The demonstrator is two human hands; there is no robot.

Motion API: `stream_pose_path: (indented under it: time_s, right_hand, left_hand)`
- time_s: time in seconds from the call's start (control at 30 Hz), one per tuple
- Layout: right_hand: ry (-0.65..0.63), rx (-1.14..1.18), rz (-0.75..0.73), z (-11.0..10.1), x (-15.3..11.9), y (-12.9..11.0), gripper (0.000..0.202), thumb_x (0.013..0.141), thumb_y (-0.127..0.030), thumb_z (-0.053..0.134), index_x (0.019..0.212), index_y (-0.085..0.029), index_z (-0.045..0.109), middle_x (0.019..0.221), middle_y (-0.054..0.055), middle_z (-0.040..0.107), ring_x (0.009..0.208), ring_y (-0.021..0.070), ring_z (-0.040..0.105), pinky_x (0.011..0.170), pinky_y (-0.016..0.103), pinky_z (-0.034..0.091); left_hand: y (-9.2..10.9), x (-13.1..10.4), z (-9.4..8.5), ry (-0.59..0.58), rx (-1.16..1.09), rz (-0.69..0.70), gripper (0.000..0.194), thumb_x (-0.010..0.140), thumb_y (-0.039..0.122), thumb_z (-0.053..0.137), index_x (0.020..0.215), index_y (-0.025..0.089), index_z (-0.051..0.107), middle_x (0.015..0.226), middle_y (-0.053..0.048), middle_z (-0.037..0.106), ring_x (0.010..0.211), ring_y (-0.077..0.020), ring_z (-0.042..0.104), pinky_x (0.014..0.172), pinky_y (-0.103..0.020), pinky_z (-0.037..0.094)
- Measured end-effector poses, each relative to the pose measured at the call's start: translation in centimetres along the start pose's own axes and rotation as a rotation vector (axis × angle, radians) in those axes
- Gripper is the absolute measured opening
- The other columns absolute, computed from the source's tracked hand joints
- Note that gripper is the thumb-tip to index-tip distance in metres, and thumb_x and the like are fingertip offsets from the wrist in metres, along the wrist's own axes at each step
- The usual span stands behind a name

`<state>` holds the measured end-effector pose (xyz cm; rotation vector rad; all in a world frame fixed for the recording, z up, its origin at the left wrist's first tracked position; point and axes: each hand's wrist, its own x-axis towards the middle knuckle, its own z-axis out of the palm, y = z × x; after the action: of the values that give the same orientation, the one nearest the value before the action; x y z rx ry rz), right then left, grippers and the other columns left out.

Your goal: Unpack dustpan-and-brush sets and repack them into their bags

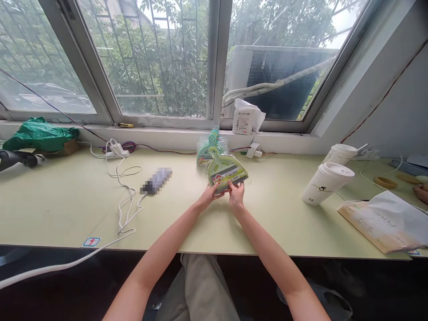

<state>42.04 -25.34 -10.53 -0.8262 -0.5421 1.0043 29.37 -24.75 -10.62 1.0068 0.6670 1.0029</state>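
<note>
Between my two hands is a small green dustpan and brush set (222, 166) in clear plastic wrap, with a printed label across its front. Its handle points away from me, toward the window. My left hand (209, 196) grips the near left edge, thumb on top. The near right part is gripped by my right hand (236, 193), thumb pressed on the label. Just behind it, a stack of similar wrapped dustpans (204, 157) in green and teal stands against the sill. The fingers beneath the set are hidden.
On the right stand a white paper cup (327, 185), a second cup (339, 152) and a tissue pack (377, 223). Leftward lie a phone (156, 180), white cables (129, 200) and a power strip (117, 154). A white package (243, 118) sits on the sill. Part of another person's hand (421, 192) shows far right.
</note>
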Motion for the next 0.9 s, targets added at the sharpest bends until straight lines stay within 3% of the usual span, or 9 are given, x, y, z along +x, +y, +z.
stream_pose_path:
  time_s: [0.1,0.23,0.3,0.5,0.73,0.9]
  right_hand:
    - [0.036,0.021,-0.038,-0.2,0.2,-0.3,0.059,0.061,-0.032,0.080,0.110,-0.023,0.050,0.109,0.008,0.066,0.102,0.0231,0.066,0.092,0.041,0.055]
    - [-0.034,0.040,-0.004,0.1,0.0,-0.2,0.060,0.062,-0.031,0.080,0.113,-0.023,0.050,0.109,0.008,0.067,0.106,0.0236,0.065,0.094,0.042,0.055]
    - [-0.083,0.028,0.014,0.3,-0.4,0.2,0.058,0.063,-0.031,0.080,0.113,-0.023,0.051,0.108,0.008,0.067,0.105,0.0235,0.065,0.094,0.043,0.055]
    - [-0.130,0.035,0.026,0.5,-0.9,0.8,0.061,0.066,-0.029,0.077,0.119,-0.027,0.048,0.108,0.005,0.067,0.105,0.0214,0.065,0.096,0.042,0.054]
    - [-0.349,0.014,0.111,0.4,-0.3,0.3,0.057,0.066,-0.026,0.075,0.117,-0.027,0.050,0.110,0.002,0.067,0.108,0.0202,0.065,0.100,0.039,0.052]
    - [-0.302,-0.017,0.103,0.2,-0.2,0.3,0.061,0.061,-0.025,0.080,0.114,-0.025,0.050,0.107,0.003,0.069,0.107,0.0215,0.065,0.101,0.042,0.050]
  left_hand:
    - [-0.7,0.2,0.6,-0.080,-0.057,-0.070,0.059,0.079,0.052,0.068,0.128,0.024,0.051,0.135,-0.013,0.058,0.122,-0.0289,0.057,0.108,-0.049,0.037]
    - [0.5,0.5,0.6,0.070,-0.129,0.189,0.056,0.078,0.043,0.072,0.126,0.021,0.053,0.133,-0.011,0.059,0.126,-0.0279,0.053,0.109,-0.046,0.037]
    - [1.1,0.4,0.2,0.111,-0.109,0.241,0.056,0.076,0.038,0.074,0.124,0.018,0.053,0.128,-0.012,0.063,0.122,-0.0284,0.057,0.107,-0.046,0.039]
    - [0.6,0.2,-0.6,0.206,-0.041,0.253,0.053,0.075,0.033,0.072,0.122,0.017,0.054,0.122,-0.011,0.066,0.117,-0.0284,0.059,0.103,-0.046,0.043]
    - [0.9,0.5,-1.0,0.288,-0.022,0.338,0.052,0.075,0.033,0.070,0.121,0.019,0.052,0.119,-0.009,0.066,0.113,-0.0257,0.061,0.099,-0.042,0.046]
    - [1.4,-0.1,-0.6,0.230,0.003,0.302,0.059,0.073,0.034,0.072,0.125,0.020,0.048,0.123,-0.010,0.063,0.111,-0.0253,0.061,0.094,-0.040,0.050]
